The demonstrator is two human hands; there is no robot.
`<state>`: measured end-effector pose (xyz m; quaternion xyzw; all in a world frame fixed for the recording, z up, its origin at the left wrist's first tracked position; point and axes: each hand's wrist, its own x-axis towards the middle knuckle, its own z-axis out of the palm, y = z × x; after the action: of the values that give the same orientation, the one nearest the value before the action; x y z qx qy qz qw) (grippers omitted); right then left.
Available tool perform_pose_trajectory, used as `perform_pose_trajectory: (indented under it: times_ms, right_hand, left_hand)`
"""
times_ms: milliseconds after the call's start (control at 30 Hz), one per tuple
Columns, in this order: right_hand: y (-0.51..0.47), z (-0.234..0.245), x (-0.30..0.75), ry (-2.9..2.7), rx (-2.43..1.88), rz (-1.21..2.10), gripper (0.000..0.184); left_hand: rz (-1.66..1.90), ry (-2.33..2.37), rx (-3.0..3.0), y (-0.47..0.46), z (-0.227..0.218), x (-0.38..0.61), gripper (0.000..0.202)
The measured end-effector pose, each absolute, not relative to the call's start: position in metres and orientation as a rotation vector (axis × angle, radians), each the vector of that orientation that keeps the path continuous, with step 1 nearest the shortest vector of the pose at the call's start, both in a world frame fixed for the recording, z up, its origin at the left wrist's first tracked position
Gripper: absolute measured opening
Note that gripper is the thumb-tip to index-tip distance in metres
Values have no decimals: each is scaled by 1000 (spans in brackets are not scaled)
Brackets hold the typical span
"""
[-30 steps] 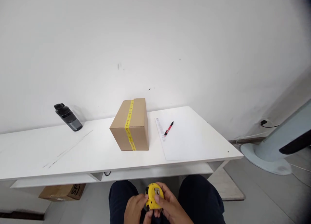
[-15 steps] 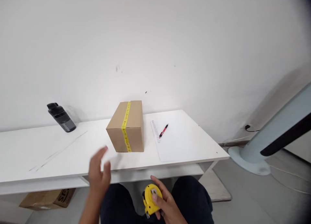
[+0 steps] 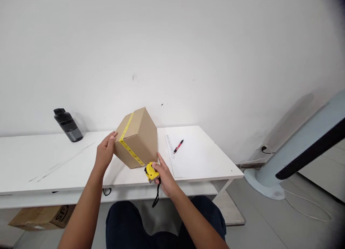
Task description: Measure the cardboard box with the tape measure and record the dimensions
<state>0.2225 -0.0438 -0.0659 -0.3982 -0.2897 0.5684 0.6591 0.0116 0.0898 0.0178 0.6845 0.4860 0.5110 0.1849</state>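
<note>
A brown cardboard box [image 3: 140, 135] with a yellow tape stripe sits tilted on the white table [image 3: 54, 170], turned on one edge. My left hand [image 3: 105, 150] grips its left side, fingers curled over the top corner. My right hand [image 3: 165, 176] holds a yellow tape measure [image 3: 151, 172] right at the box's lower front corner; a black wrist strap hangs down from it. A red pen [image 3: 178, 146] lies on a white sheet of paper [image 3: 194, 157] to the right of the box.
A dark water bottle [image 3: 67, 125] stands at the back left of the table by the wall. Another cardboard box [image 3: 37, 216] lies on the floor under the table. A pale fan stand [image 3: 272, 177] leans at the right. My knees are below the table edge.
My left hand rose from my lap, reached the box and tipped it up on an edge. My right hand brought the tape measure up from my lap to the box's front corner.
</note>
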Motion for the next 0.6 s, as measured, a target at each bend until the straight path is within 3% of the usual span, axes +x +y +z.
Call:
perform_pose_trajectory:
  times_ms: [200,600]
  right_hand:
    - [-33,-51,227,-928,-1070,1179,83]
    - [-72,-24,240,-1311,-1162,972,69]
  left_hand:
    - [1516,1473,1789,63,-20,-29,61]
    - [1220,1597,2128,10,-87,-21,56]
